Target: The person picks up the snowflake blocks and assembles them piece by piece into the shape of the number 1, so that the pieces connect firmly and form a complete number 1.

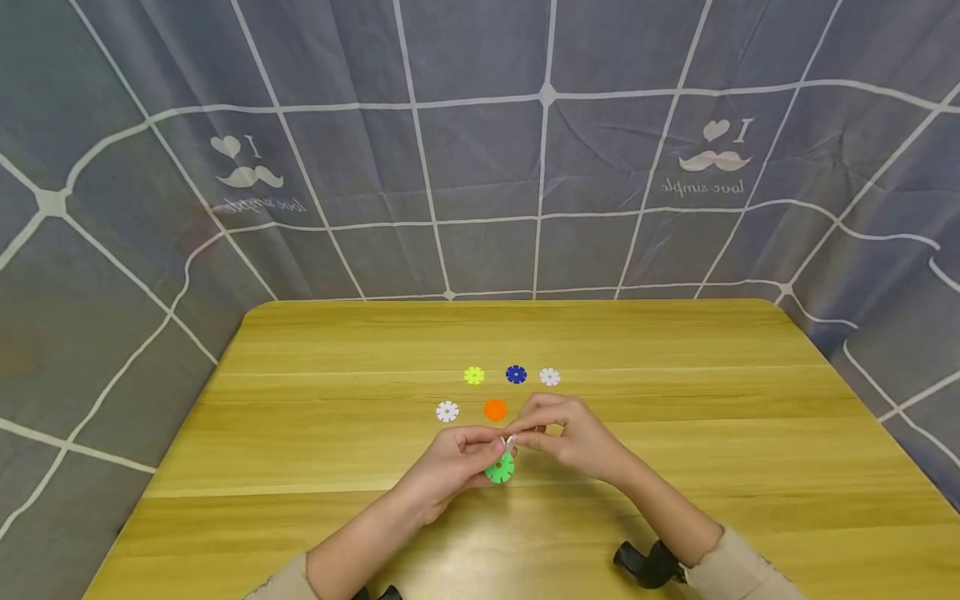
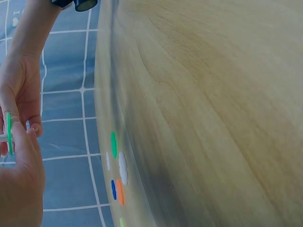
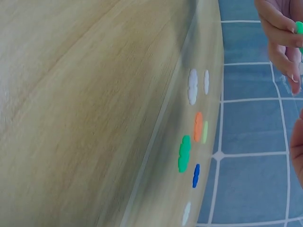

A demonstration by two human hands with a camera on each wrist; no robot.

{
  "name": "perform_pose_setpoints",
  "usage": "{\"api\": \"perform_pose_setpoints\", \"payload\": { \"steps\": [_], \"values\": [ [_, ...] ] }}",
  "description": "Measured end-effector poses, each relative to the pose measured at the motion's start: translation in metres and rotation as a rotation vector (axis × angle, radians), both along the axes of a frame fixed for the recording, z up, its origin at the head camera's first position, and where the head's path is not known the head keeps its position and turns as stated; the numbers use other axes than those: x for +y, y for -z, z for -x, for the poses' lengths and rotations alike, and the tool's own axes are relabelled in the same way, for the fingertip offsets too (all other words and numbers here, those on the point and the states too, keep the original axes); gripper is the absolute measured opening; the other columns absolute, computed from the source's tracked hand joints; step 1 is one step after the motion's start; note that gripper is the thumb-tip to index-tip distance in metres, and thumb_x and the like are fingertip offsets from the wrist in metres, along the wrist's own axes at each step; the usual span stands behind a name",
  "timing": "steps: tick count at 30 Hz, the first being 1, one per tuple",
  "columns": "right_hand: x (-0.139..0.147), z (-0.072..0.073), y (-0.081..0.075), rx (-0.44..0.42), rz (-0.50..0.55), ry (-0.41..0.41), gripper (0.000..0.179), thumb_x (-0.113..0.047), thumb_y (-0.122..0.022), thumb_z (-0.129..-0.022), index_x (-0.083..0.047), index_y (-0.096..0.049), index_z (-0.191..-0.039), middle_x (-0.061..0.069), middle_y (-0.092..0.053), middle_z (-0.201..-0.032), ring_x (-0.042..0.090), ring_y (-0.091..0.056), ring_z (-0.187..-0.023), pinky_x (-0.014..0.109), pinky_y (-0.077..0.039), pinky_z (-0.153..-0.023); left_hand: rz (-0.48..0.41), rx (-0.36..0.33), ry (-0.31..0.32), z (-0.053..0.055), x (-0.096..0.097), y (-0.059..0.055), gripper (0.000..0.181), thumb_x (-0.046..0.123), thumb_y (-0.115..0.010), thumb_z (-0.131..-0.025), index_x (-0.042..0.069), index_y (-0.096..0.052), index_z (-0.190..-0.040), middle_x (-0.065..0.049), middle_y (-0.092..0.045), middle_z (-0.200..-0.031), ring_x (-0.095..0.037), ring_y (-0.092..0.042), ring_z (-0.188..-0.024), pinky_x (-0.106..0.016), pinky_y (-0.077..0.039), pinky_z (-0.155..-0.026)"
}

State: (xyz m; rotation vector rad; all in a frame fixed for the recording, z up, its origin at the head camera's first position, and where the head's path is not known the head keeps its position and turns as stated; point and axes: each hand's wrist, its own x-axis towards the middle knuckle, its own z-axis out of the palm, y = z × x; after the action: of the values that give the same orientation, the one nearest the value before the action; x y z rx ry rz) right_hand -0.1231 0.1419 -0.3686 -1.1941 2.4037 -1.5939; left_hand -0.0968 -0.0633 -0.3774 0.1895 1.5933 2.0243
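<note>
My left hand pinches a green notched plastic disc between thumb and fingers, above the table. My right hand is close on its right, thumb and fingertips pinching a white notched disc at the green disc's upper edge. Seen from the left wrist, the white disc stands crosswise to the green one. Fingers cover much of the white disc. In the right wrist view the right hand is mostly cut off by the frame edge.
On the wooden table, beyond the hands, lie yellow-green, blue, white and orange discs, with another white disc at left. A second green disc shows in the wrist views. A grey curtain hangs behind.
</note>
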Motion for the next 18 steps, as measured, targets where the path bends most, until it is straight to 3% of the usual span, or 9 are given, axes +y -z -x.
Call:
{"api": "perform_pose_setpoints", "payload": {
  "steps": [6, 10, 18],
  "values": [
    [-0.002, -0.001, 0.003, -0.03, 0.002, -0.01, 0.014, -0.005, -0.067, -0.084, -0.005, -0.073, -0.096, 0.0, -0.065, -0.086, 0.012, -0.056, -0.078, 0.025, -0.048, -0.062, -0.009, -0.015, 0.024, 0.0, 0.0, 0.001, 0.041, 0.014, -0.06, -0.092, -0.014, -0.051, -0.121, -0.022, -0.061, -0.113, -0.011, -0.061, -0.085, -0.023, -0.053, -0.071],
    [-0.002, 0.0, 0.006, -0.071, -0.001, -0.012, 0.014, -0.007, -0.067, -0.085, -0.006, -0.073, -0.097, -0.003, -0.066, -0.089, 0.013, -0.057, -0.08, 0.027, -0.049, -0.064, -0.008, -0.029, 0.037, -0.001, 0.0, 0.002, 0.041, 0.014, -0.06, -0.091, -0.014, -0.051, -0.121, -0.021, -0.061, -0.113, -0.012, -0.06, -0.086, -0.022, -0.052, -0.071],
    [0.011, 0.005, 0.008, -0.196, -0.097, 0.122, 0.019, -0.014, -0.07, -0.084, -0.006, -0.07, -0.101, 0.001, -0.066, -0.09, 0.013, -0.056, -0.078, 0.026, -0.046, -0.069, 0.024, -0.019, 0.023, -0.002, -0.002, 0.003, 0.047, 0.015, -0.058, -0.093, -0.015, -0.045, -0.126, -0.014, -0.062, -0.109, -0.012, -0.06, -0.087, -0.024, -0.052, -0.074]
  ]
}}
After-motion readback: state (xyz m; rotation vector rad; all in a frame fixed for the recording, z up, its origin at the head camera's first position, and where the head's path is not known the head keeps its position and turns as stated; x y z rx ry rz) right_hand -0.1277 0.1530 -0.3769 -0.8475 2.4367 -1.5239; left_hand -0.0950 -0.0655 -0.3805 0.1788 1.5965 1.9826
